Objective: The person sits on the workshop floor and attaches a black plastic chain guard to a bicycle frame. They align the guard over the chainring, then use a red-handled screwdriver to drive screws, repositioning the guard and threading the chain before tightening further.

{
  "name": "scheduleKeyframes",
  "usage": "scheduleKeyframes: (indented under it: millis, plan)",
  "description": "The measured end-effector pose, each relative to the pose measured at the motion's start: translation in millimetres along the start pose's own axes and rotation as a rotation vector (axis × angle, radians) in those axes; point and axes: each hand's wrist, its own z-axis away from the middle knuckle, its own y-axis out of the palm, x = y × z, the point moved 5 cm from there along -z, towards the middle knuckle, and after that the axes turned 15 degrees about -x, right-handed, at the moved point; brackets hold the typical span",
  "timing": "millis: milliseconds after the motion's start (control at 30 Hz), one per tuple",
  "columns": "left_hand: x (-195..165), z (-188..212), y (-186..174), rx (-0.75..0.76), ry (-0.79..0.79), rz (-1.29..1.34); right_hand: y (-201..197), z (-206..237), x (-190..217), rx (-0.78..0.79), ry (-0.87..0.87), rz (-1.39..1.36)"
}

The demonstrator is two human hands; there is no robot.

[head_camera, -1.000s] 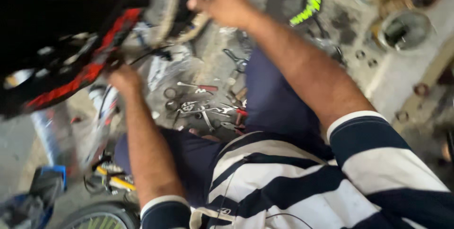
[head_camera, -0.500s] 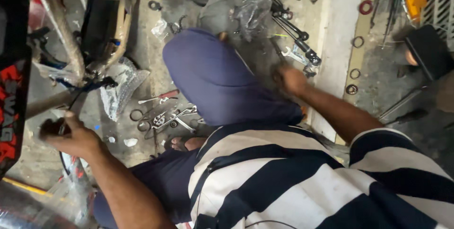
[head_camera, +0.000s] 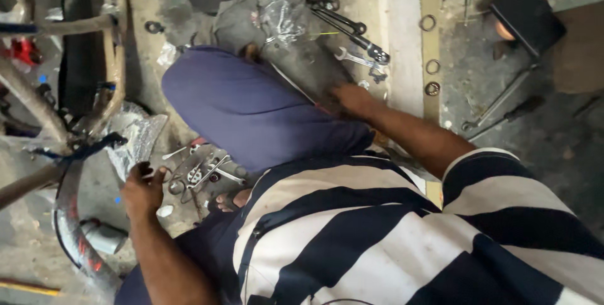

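I squat on a dirty concrete floor, my knee in blue trousers (head_camera: 251, 110) filling the middle of the view. My left hand (head_camera: 143, 188) hovers low at the left with fingers curled, right beside a heap of small spanners and metal parts (head_camera: 201, 171). Whether it holds anything is unclear. My right hand (head_camera: 351, 98) reaches down past the knee to the floor, its fingers partly hidden. A silver spanner (head_camera: 353, 59) and a long black tool (head_camera: 340, 16) lie just beyond it.
Rusty bicycle frame tubes (head_camera: 38, 107) and a tyre (head_camera: 70, 232) crowd the left edge beside crumpled clear plastic (head_camera: 137, 134). A clear bag of parts (head_camera: 286, 9) lies at the top. Metal rings (head_camera: 432, 88), a screwdriver (head_camera: 503, 116) and a black stool (head_camera: 525, 12) are at the right.
The view has swung from the bicycle down to the floor. My left hand dropped from the frame to the tool heap. My right hand came down from above to the floor beyond my knee.
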Motion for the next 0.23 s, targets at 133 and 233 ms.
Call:
scheduleKeyframes:
  millis: [133, 233]
  plan:
    - [-10.0, 4.5, 13.2, 0.107, 0.030, -0.070, -10.2, 14.5, -15.2, -0.186, -0.063, 0.040]
    - [-10.5, 3.3, 17.5, 0.160, -0.011, -0.129, -0.3, 43.5, -36.3, -0.413, -0.122, 0.106]
